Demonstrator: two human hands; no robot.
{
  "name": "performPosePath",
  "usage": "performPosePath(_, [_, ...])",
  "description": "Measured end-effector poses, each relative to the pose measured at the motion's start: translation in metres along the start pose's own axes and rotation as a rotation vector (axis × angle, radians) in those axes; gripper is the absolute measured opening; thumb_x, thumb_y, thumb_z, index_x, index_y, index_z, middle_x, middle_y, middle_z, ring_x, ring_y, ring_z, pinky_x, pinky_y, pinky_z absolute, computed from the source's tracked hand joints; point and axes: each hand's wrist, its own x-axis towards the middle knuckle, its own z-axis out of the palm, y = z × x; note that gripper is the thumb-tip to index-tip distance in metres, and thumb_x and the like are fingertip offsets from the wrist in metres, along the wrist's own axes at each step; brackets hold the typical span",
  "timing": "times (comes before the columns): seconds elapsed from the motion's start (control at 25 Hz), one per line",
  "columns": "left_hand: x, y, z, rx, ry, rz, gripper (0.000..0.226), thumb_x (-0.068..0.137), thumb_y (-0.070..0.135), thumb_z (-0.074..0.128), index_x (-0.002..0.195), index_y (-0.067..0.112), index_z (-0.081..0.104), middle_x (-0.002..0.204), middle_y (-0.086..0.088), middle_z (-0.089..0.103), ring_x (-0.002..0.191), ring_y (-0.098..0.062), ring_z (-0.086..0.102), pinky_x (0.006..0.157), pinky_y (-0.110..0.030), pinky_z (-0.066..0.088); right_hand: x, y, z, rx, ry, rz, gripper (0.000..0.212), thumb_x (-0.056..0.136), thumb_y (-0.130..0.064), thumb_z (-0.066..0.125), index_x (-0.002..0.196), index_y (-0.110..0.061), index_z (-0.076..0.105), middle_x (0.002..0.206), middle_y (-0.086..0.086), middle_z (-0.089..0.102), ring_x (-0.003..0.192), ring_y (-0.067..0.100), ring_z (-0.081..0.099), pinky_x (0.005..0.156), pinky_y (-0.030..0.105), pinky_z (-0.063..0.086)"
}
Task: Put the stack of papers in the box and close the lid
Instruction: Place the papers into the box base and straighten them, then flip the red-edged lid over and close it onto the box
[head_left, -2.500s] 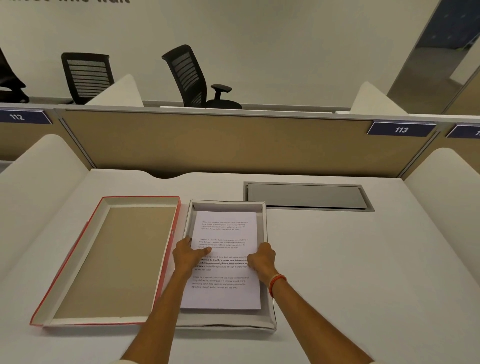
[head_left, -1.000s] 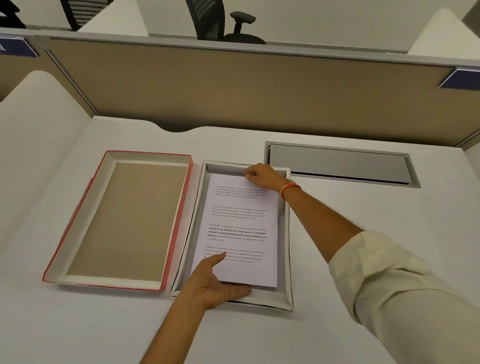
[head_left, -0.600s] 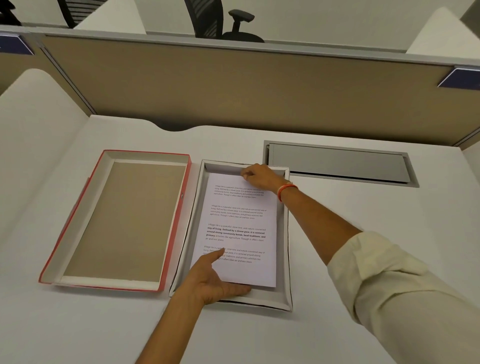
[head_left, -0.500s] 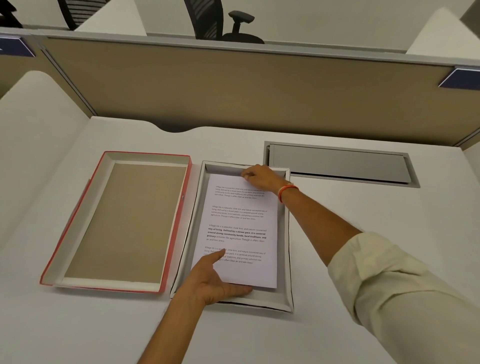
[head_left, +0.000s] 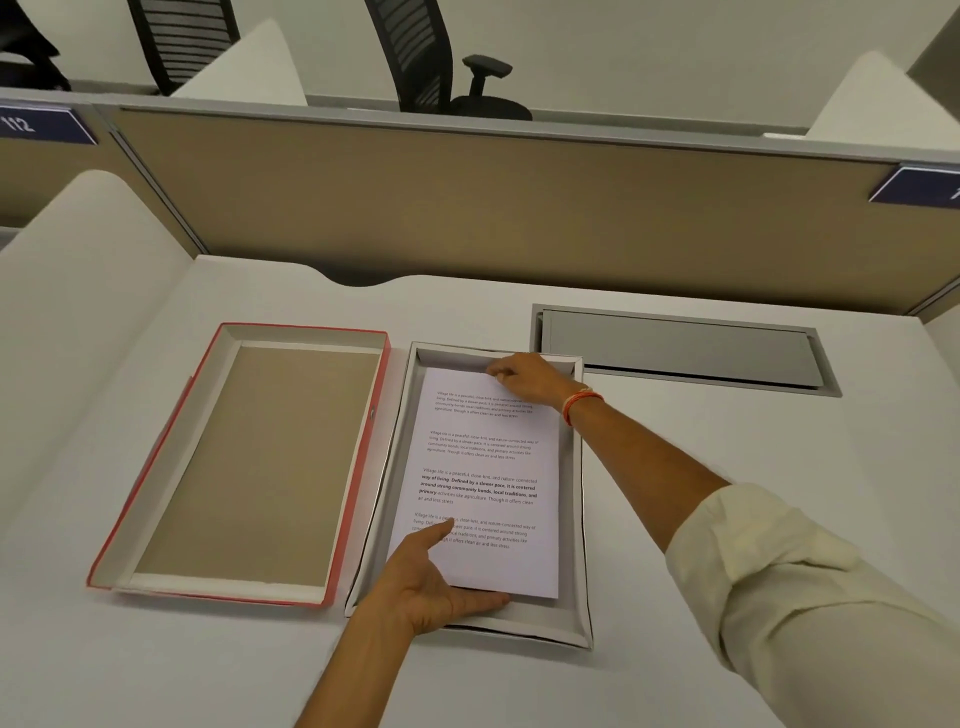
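Observation:
A stack of white printed papers (head_left: 483, 467) lies flat inside the shallow white box (head_left: 571, 618) at the middle of the desk. My left hand (head_left: 431, 582) rests at the stack's near left corner, thumb on top of the sheet, fingers along the near edge. My right hand (head_left: 524, 376) reaches over to the stack's far edge and pinches it with curled fingers. The red-edged lid (head_left: 363, 467) lies upside down to the left of the box, touching its side, brown inside facing up.
A grey cable hatch (head_left: 685, 353) is set into the white desk (head_left: 727, 441) right of the box's far end. A tan partition (head_left: 493, 218) closes off the back, white curved dividers stand at both sides, and office chairs show beyond.
Since 2.5 s ago my hands left the middle of the sheet: the right went to the far edge, the left to the near corner. In the last second they barely shifted.

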Motion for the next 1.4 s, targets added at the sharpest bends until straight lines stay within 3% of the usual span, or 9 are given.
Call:
performPosePath(0.2, [-0.017, -0.005, 0.004, 0.02, -0.039, -0.019, 0.046, 0.084, 0.018, 0.073, 0.124, 0.009, 0.052, 0.129, -0.033, 0.059, 0.116, -0.06, 0.056, 0.097, -0.074, 0.043, -0.005, 0.001, -0.011, -0.011, -0.028, -0.035, 0.035, 0.102, -0.011, 0.036, 0.126, -0.007, 0.061, 0.132, 0.013, 0.061, 0.119, 0.032, 0.057, 0.099, 0.033, 0.043])
performPosePath(0.32, [-0.04, 0.005, -0.001, 0.04, -0.121, -0.038, 0.055, 0.083, 0.02, 0.075, 0.13, 0.006, 0.05, 0.135, -0.039, 0.051, 0.118, -0.063, 0.052, 0.106, -0.068, 0.039, -0.01, -0.003, -0.019, 0.038, 0.044, -0.024, 0.036, 0.102, -0.011, 0.039, 0.135, -0.009, 0.055, 0.141, 0.01, 0.055, 0.131, 0.028, 0.05, 0.111, 0.035, 0.038])
performPosePath(0.48, [-0.074, 0.047, -0.022, 0.052, -0.13, 0.195, 0.057, 0.087, 0.025, 0.067, 0.128, -0.006, 0.044, 0.132, -0.04, 0.055, 0.121, -0.053, 0.057, 0.097, -0.063, 0.049, -0.025, -0.033, -0.005, 0.295, 0.162, -0.008, 0.038, 0.098, -0.006, 0.05, 0.136, -0.009, 0.054, 0.139, 0.01, 0.057, 0.129, 0.025, 0.053, 0.11, 0.031, 0.041])
performPosePath(0.64, [-0.092, 0.099, -0.059, 0.263, 0.266, 0.881, 0.019, 0.094, 0.015, 0.06, 0.11, 0.004, 0.061, 0.123, -0.023, 0.066, 0.12, -0.039, 0.062, 0.1, -0.046, 0.052, -0.047, -0.091, 0.044, 0.631, 0.181, 0.049, 0.047, 0.091, -0.006, 0.062, 0.137, -0.007, 0.051, 0.136, 0.01, 0.059, 0.121, 0.022, 0.059, 0.105, 0.028, 0.046])
performPosePath(0.8, [-0.103, 0.144, -0.114, 0.668, 0.975, 1.34, 0.032, 0.087, 0.007, 0.068, 0.118, 0.008, 0.061, 0.122, -0.017, 0.067, 0.117, -0.037, 0.062, 0.098, -0.04, 0.047, -0.065, -0.15, 0.103, 0.88, 0.159, 0.107, 0.054, 0.083, -0.007, 0.071, 0.134, -0.009, 0.052, 0.132, 0.008, 0.059, 0.12, 0.022, 0.059, 0.104, 0.032, 0.049])
performPosePath(0.96, [-0.111, 0.185, -0.178, 0.878, 1.265, 1.234, 0.052, 0.085, 0.001, 0.071, 0.134, -0.002, 0.053, 0.132, -0.03, 0.059, 0.121, -0.049, 0.056, 0.104, -0.056, 0.045, -0.072, -0.185, 0.159, 0.804, 0.157, 0.155, 0.035, 0.08, -0.011, 0.073, 0.113, -0.008, 0.062, 0.111, 0.009, 0.07, 0.101, 0.025, 0.068, 0.087, 0.033, 0.059])
performPosePath(1.12, [-0.109, 0.201, -0.21, 0.972, 1.223, 1.134, 0.04, 0.084, 0.006, 0.074, 0.121, -0.007, 0.065, 0.118, -0.029, 0.069, 0.112, -0.048, 0.063, 0.106, -0.055, 0.045, -0.071, -0.192, 0.187, 0.713, 0.189, 0.213, 0.027, 0.081, -0.004, 0.068, 0.107, -0.008, 0.062, 0.104, 0.008, 0.069, 0.082, 0.012, 0.061, 0.057, 0.006, 0.044])
performPosePath(1.28, [-0.103, 0.202, -0.218, 0.968, 1.196, 1.168, 0.032, 0.085, 0.006, 0.073, 0.115, -0.005, 0.07, 0.111, -0.028, 0.073, 0.106, -0.047, 0.066, 0.102, -0.054, 0.048, -0.068, -0.194, 0.196, 0.675, 0.191, 0.185, 0.027, 0.08, 0.006, 0.065, 0.102, -0.008, 0.067, 0.102, 0.008, 0.073, 0.087, 0.016, 0.068, 0.072, 0.02, 0.059])
performPosePath(1.4, [-0.108, 0.198, -0.212, 0.933, 1.265, 1.223, 0.025, 0.087, 0.004, 0.069, 0.112, -0.002, 0.073, 0.106, -0.029, 0.073, 0.098, -0.049, 0.066, 0.09, -0.053, 0.053, -0.067, -0.189, 0.199, 0.669, 0.182, 0.137, 0.028, 0.08, 0.003, 0.068, 0.105, -0.009, 0.069, 0.105, 0.006, 0.074, 0.094, 0.018, 0.07, 0.072, 0.012, 0.055])
